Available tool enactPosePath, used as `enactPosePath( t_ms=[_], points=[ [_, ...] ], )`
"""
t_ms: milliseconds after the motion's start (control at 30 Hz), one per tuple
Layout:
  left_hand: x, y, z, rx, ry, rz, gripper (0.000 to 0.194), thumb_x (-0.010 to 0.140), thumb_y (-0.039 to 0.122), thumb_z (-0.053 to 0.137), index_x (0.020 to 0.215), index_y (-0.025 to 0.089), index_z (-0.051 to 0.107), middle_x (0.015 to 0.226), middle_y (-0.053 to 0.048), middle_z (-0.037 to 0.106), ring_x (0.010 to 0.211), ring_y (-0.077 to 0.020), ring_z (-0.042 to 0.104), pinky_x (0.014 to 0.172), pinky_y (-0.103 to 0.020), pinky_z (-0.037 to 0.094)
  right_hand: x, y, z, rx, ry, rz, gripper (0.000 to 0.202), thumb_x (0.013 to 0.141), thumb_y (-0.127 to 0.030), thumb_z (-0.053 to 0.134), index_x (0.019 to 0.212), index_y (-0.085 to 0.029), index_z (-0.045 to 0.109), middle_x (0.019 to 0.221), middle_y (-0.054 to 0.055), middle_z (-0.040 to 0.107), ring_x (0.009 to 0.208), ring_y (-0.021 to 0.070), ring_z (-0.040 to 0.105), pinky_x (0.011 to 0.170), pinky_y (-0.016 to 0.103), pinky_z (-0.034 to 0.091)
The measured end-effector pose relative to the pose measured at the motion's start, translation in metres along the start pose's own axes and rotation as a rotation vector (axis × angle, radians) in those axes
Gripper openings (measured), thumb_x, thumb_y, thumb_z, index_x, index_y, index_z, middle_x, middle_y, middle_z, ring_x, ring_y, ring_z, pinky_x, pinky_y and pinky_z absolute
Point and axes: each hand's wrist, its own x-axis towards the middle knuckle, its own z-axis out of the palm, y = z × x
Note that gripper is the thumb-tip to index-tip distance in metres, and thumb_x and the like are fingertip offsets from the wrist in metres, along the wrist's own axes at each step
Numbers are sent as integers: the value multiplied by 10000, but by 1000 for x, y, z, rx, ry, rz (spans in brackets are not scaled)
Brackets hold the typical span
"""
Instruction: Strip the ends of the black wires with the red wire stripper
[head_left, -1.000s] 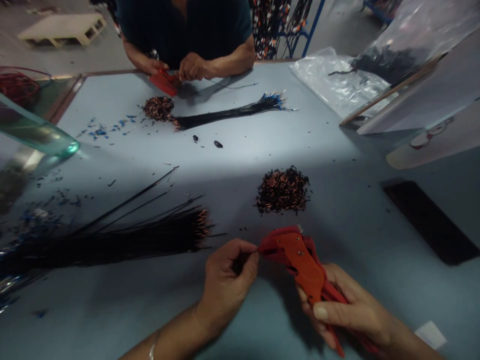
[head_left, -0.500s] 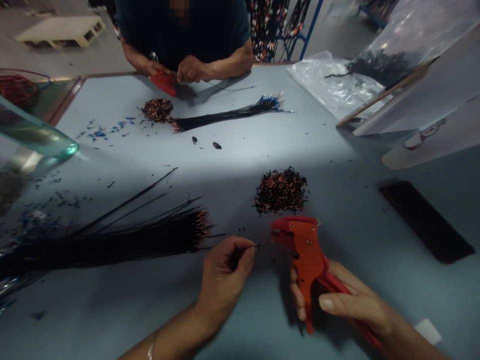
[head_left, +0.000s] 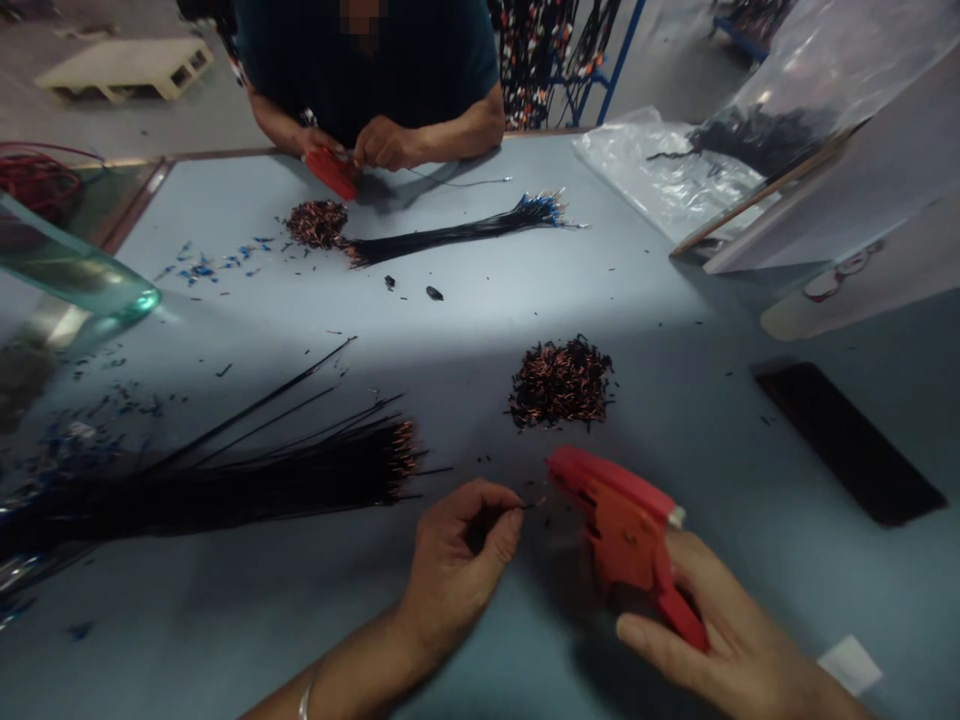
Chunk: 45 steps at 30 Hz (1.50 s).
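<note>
Pale blue worktable; black wire bundle at left; heap of black-and-copper offcuts near centre; dark phone at right. Left hand: thumb and forefinger pinched on thin wire, tip just beside red-orange stripper, apart. Right hand: closed around stripper handle.

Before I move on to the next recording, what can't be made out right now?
Head view:
Thin dark wire: partly hidden by the left hand's fingers; its tip is too small and blurred to judge.
Red-and-orange hand tool: part of its handles hidden by the right hand.
Bundle of long black wires: left end cut off by the picture's edge.
Co-worker's red tool: partly hidden by a co-worker's hand.
</note>
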Motion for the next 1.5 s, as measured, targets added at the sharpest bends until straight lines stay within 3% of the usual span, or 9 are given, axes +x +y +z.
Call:
enactPosePath(
  t_ms=[100, 200, 367, 667, 1033, 1500],
  points=[
    [0, 1, 2, -95, -38, -55, 120, 795, 260, 631, 767, 158, 686, 653, -16, 648, 588, -116, 545, 561, -204, 438, 2, -7, 5, -305, 108, -187, 313, 787, -205, 558, 1098, -219, 535, 891, 60, 681, 732, 214, 651, 652, 311, 536],
    [0, 3, 4, -255, -80, -125, 76, 758, 233, 675, 727, 163, 670, 624, 8, 638, 563, -102, 527, 550, -190, 432, 5, -4, 13, -508, 150, -354, 438, 755, -177, 526, 1191, -139, 506, 987, 134, 689, 823, 263, 670, 716, 386, 553],
    [1, 5, 4, -411, -72, -198, 82, 681, 180, 730, 699, 169, 651, 577, 42, 600, 518, -82, 492, 537, -178, 435, 11, 11, 20, -713, 216, -460, 450, 746, -155, 538, 1187, -65, 541, 967, 177, 683, 820, 275, 663, 679, 420, 556],
    [-2, -2, 5, -351, -225, -147, 29, 739, 169, 694, 711, 162, 693, 666, -1, 653, 604, -115, 559, 610, -223, 480, 14, 15, 19, -760, 267, -477, 442, 756, -154, 528, 1186, -60, 549, 948, 175, 686, 822, 269, 661, 680, 432, 571],
    [-2, 0, 5, -303, -252, -128, 96, 707, 229, 755, 694, 160, 689, 672, -8, 642, 625, -135, 572, 625, -246, 478, 13, 19, 19, -817, 265, -492, 416, 777, -173, 524, 1175, -61, 562, 938, 178, 690, 816, 283, 666, 664, 448, 573],
    [-3, -8, 6, -363, -301, -195, 149, 685, 257, 770, 688, 147, 668, 648, -4, 626, 605, -127, 551, 593, -231, 444, 13, 23, 21, -797, 281, -572, 293, 772, -72, 503, 1053, -62, 586, 795, 139, 717, 617, 228, 658, 522, 367, 523]
  ],
)
